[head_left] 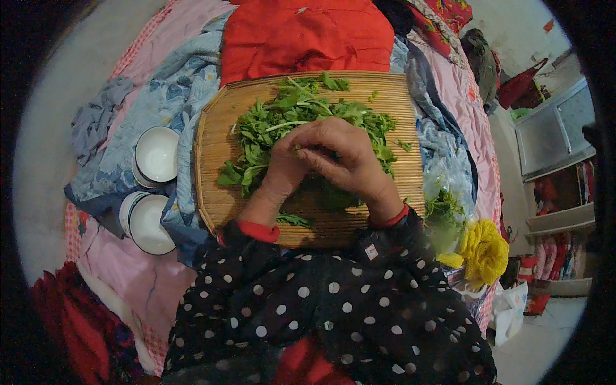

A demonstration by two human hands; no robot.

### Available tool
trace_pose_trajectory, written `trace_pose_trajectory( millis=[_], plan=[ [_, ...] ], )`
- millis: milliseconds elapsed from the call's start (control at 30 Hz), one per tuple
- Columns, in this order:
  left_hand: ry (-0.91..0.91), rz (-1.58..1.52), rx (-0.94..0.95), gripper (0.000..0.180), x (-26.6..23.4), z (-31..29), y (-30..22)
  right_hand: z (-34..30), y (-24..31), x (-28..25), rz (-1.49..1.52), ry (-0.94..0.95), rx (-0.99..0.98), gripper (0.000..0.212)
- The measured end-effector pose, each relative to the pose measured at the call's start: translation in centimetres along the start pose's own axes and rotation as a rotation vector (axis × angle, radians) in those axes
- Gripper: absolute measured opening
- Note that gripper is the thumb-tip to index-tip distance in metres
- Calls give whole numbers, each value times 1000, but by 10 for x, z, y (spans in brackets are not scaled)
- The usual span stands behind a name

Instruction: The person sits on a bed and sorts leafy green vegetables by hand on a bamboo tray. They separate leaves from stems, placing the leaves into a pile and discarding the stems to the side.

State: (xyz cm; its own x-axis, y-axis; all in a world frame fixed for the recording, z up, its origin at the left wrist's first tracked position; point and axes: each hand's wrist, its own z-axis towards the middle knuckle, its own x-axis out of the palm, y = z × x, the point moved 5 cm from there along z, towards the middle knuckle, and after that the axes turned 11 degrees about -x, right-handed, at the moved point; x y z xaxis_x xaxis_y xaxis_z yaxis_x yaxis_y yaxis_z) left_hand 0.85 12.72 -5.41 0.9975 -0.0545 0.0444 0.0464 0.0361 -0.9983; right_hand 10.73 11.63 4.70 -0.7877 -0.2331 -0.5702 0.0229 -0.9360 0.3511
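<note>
Leafy greens [262, 136] with pale stems lie heaped on a slatted, bamboo-like board [217, 128] in front of me. Over the middle of the heap my two hands meet, close together. My right hand [350, 155] is curled, its fingers reaching over toward the left. Against it sits my left hand [287, 168], closed, its fingers mostly covered by the right. Whatever lies between them is hidden. Loose leaf bits [294, 220] lie near the board's front edge, below my wrists.
White bowls [156, 154] and more stacked bowls [153, 224] sit on the quilt left of the board. To the right are a clear plastic bag [444, 212] with greens and a yellow knitted thing [486, 249]. Red cloth [308, 38] lies beyond the board.
</note>
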Motion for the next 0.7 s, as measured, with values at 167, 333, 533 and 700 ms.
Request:
trace_pose_trajectory(
  millis=[167, 333, 533, 700],
  plan=[
    [53, -535, 59, 25, -4, -13, -7, -20, -6, -28, -86, -233, 186, 24],
    [131, -720, 159, 30, -16, -7, -20, -47, -37, -26, -327, -134, 261, 29],
    [212, -853, 140, 30, -15, -7, -15, -84, -64, -13, 46, -251, 537, 27],
    [170, -1126, 97, 27, -30, -3, -3, -79, -51, -18, 100, -244, 508, 33]
  ],
)
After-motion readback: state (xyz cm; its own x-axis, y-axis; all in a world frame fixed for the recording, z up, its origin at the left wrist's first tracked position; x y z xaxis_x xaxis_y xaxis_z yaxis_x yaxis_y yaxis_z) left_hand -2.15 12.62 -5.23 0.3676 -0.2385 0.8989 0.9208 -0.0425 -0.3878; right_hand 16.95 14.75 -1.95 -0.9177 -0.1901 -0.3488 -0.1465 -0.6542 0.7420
